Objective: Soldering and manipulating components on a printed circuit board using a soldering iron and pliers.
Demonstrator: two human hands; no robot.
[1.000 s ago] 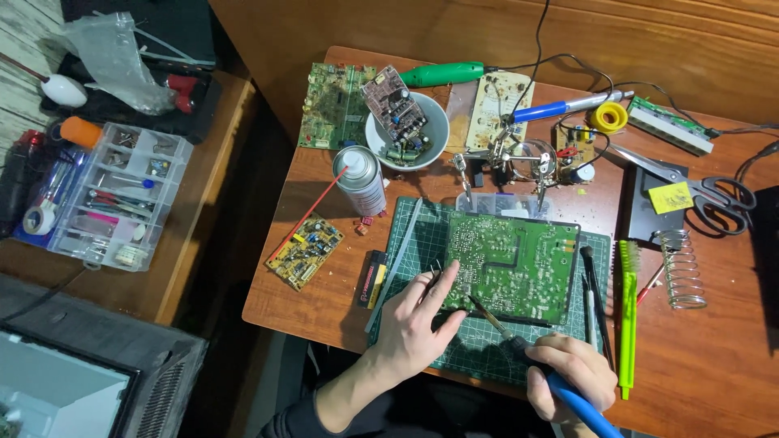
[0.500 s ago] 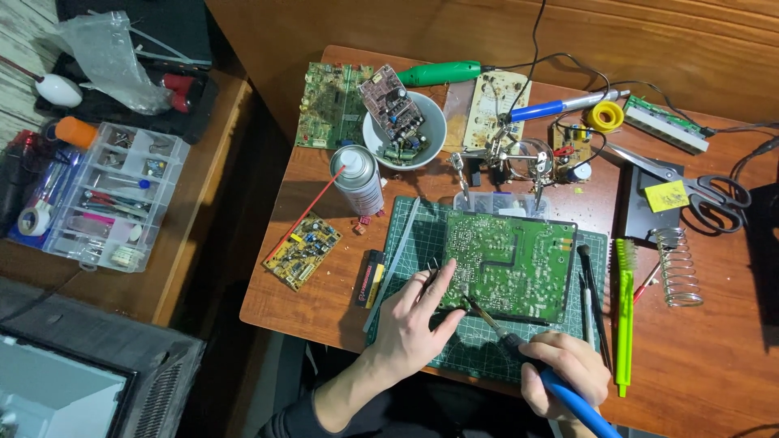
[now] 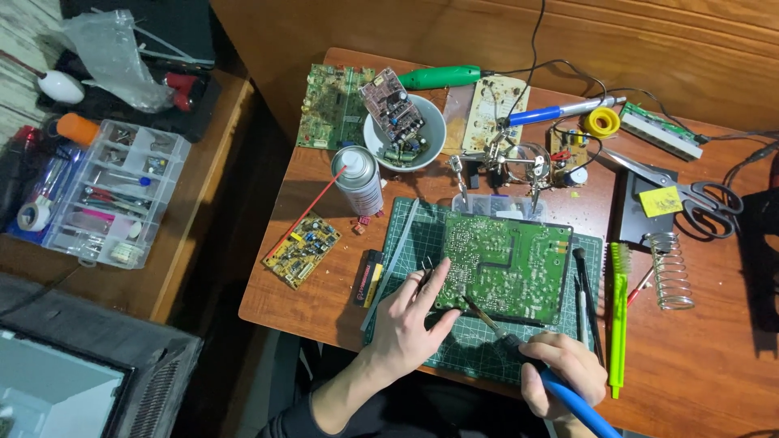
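On the dark green gridded cutting mat [image 3: 454, 345] lies a large green rectangular circuit board [image 3: 507, 264]. The left hand [image 3: 410, 320], fingers spread, presses its edge; the right hand [image 3: 564, 373] grips a blue-handled soldering iron [image 3: 519, 345], tip on the board.

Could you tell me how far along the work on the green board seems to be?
Set up: the green circuit board lies solder-side up on the cutting mat. In hand: the left hand steadies its edge while the right hand touches the soldering iron to it. What remains cannot be told.
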